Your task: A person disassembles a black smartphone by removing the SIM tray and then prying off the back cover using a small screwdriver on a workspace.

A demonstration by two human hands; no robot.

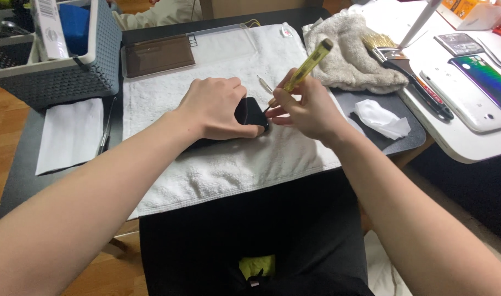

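both forearms fill the near edge of the view, reaching out over a dark lap toward the white towel (217,164) spread on the black table (20,164). the left hand (215,109) lies cupped over a small black device (251,114) in the middle of the towel, fingers curled down and pressing it flat. the right hand (308,109) pinches a yellow-handled screwdriver (305,68) between thumb and fingertips, handle tilted up and away, tip down at the device's right edge. to do this well i'd say keep the left palm heavy so the device can't slide, and keep the tool in line with the tip. a thin metal pin (265,84) lies just beyond, and a brush (396,57) sits on the white table to the right.
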